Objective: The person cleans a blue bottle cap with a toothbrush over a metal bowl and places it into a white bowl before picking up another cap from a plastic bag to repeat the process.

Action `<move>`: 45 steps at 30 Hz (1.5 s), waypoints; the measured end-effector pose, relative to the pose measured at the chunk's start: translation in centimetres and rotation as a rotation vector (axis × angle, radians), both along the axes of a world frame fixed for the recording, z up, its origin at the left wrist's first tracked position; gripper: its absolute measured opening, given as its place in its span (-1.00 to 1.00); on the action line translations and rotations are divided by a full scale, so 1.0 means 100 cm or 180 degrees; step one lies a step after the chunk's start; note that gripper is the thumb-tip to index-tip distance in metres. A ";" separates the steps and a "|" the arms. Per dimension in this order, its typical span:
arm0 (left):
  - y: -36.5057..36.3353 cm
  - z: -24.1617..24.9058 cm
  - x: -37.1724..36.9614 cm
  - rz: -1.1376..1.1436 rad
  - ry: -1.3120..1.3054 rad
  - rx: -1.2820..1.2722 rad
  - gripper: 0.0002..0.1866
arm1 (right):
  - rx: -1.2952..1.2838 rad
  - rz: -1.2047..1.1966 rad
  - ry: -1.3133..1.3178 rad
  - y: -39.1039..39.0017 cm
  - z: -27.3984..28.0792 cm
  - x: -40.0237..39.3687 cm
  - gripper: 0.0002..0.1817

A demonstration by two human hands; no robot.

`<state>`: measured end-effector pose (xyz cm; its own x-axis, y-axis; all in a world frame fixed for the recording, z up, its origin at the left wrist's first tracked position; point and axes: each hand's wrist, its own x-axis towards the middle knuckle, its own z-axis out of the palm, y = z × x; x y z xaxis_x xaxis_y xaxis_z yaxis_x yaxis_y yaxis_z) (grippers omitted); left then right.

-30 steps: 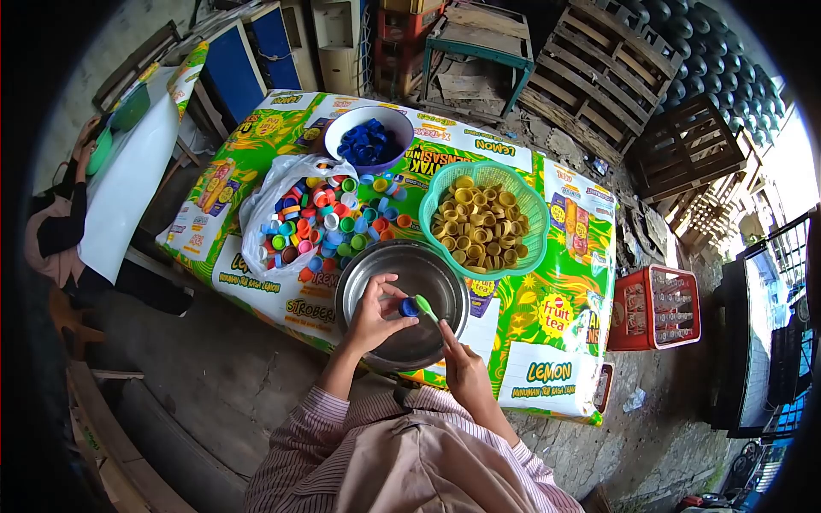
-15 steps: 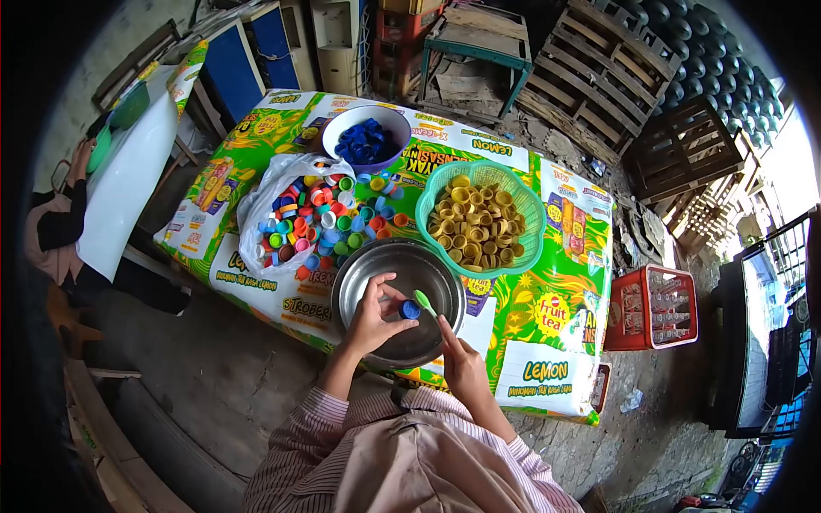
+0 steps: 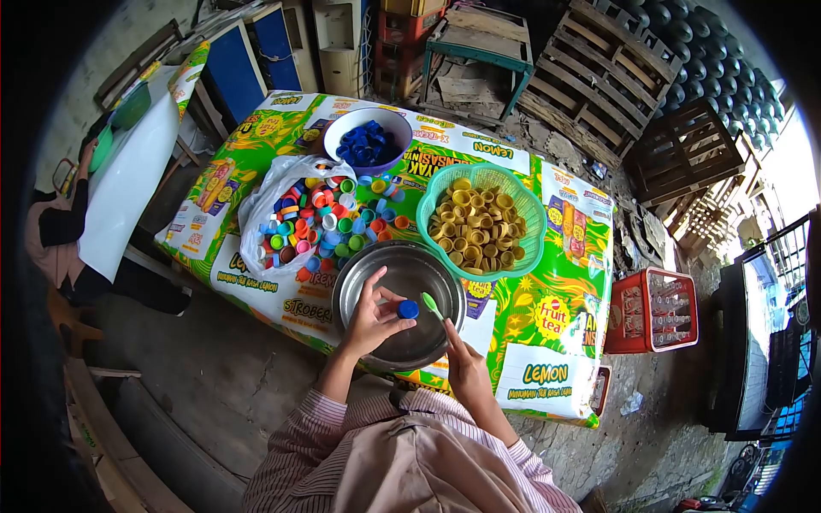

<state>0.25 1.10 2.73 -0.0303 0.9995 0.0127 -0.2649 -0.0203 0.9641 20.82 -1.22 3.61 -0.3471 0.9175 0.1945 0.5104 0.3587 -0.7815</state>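
Note:
My left hand [image 3: 372, 318] pinches a blue bottle cap [image 3: 409, 309] over the steel bowl [image 3: 368, 278]. My right hand [image 3: 464, 368] grips a green-tipped tool [image 3: 430, 304] whose tip sits just right of the cap, a small gap between them. Both hands hover above the bowl's near half. Behind the bowl lies a white plastic bag [image 3: 269, 192] spilling several mixed-colour caps [image 3: 329, 224].
A green basket [image 3: 530, 224] of yellow caps stands at the right rear, a white bowl [image 3: 342, 126] of blue caps at the back. The table wears a printed green cover [image 3: 556, 308]. A red crate [image 3: 654, 309] and wooden pallets [image 3: 599, 68] lie right. Another person's sleeve [image 3: 60, 224] shows left.
The green tool tip has drawn slightly away from the blue cap to the right. My left hand has kept the cap over the bowl, shifting very little.

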 end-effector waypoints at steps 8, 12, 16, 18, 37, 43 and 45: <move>0.003 0.000 -0.003 0.0020 -0.0148 -0.0084 0.00 | 0.0007 -0.0060 0.0184 0.003 0.001 0.002 -0.42; 0.001 0.003 -0.003 -0.0056 0.0444 0.0023 -0.03 | -0.0006 0.0209 0.0122 0.000 0.010 0.004 -0.42; 0.001 0.005 -0.002 -0.0250 0.0499 0.0165 -0.04 | 0.0124 0.0359 -0.0216 0.000 0.012 -0.004 -0.42; 0.000 0.005 -0.003 -0.0303 0.0472 0.0091 -0.10 | 0.0070 0.0269 -0.0228 0.007 0.016 -0.005 -0.43; -0.007 -0.004 0.004 -0.0164 -0.1302 -0.0698 -0.70 | -0.0615 0.0109 0.0446 -0.002 0.022 -0.019 -0.39; -0.009 -0.011 0.005 -0.0101 -0.1519 -0.0821 -0.72 | -0.0433 -0.0019 0.0455 -0.007 0.023 -0.016 -0.40; -0.011 -0.012 0.004 -0.0100 -0.1620 -0.0773 -0.72 | -0.0492 0.0021 0.0423 -0.009 0.017 -0.017 -0.40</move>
